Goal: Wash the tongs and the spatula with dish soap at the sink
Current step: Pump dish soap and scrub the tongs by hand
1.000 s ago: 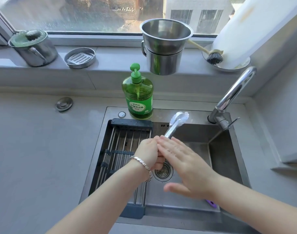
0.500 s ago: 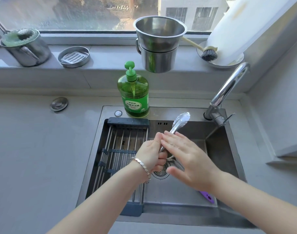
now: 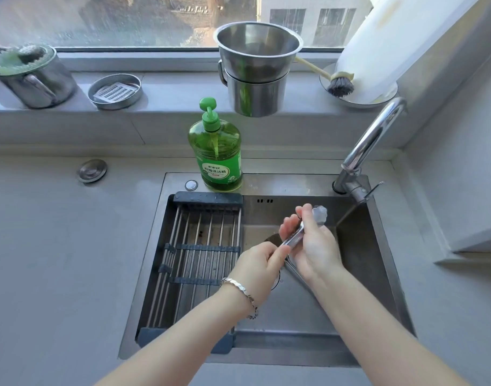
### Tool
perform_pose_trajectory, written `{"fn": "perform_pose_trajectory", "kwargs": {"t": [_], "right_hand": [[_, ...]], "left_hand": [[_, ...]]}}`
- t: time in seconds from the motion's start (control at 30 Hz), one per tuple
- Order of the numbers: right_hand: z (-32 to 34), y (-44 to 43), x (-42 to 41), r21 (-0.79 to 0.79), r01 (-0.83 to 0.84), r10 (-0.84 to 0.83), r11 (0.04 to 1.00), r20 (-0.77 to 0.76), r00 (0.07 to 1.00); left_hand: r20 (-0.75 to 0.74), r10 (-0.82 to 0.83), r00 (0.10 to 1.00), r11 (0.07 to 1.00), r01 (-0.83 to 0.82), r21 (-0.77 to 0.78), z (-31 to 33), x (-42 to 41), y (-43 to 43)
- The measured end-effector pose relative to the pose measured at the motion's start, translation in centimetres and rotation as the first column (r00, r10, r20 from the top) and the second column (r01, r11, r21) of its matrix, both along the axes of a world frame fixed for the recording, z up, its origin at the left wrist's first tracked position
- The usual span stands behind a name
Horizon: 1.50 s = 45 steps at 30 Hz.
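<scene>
Over the steel sink (image 3: pixel 378 274) I hold the metal tongs (image 3: pixel 296 238), which have clear silicone tips pointing up toward the faucet. My left hand (image 3: pixel 259 264) grips the handle end. My right hand (image 3: pixel 311 243) is wrapped around the upper part of the tongs, just below the tips. The green dish soap bottle (image 3: pixel 218 157) with a pump stands on the sink's back ledge. The spatula is hidden behind my right forearm.
A roll-up drying rack (image 3: pixel 199 254) covers the sink's left half. The faucet (image 3: pixel 369 146) rises at the back right. On the windowsill stand a steel pot (image 3: pixel 32 76), a small tin (image 3: pixel 114 91), stacked steel buckets (image 3: pixel 255 71), a dish brush (image 3: pixel 339 83) and a white roll (image 3: pixel 383 51).
My right hand has slid up the tongs toward the tips and closed around them. The purple spatula end seen earlier by my right forearm is now covered.
</scene>
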State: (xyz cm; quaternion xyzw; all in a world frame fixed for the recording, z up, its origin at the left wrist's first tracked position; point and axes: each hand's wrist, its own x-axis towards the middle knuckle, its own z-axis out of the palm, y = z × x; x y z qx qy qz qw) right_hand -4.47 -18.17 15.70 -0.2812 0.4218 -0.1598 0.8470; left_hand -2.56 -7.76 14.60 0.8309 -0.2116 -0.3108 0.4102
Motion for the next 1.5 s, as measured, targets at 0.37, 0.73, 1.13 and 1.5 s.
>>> {"fn": "perform_pose_trajectory", "kwargs": {"t": [0.37,0.73,1.13,1.5], "right_hand": [[0.4,1.7,-0.9,0.037,-0.038,0.034,0.999,0.102,0.994],[0.0,-0.2,-1.2,0.080,-0.011,0.004,0.997,0.078,0.997],[-0.1,-1.9,-0.3,0.174,0.151,-0.163,0.973,0.056,0.985],[-1.1,-0.5,-0.4,-0.184,-0.163,0.138,0.969,-0.141,0.980]], "left_hand": [[-0.007,0.099,0.995,0.992,-0.099,-0.082,0.2,0.8,-0.6],[-0.018,0.039,0.999,0.998,-0.040,-0.042,-0.6,-0.2,0.0],[0.083,0.001,0.997,0.999,-0.005,0.054,0.0,-0.7,-0.7],[-0.252,0.030,0.967,0.999,-0.026,0.020,-0.4,-1.3,-1.4]]}}
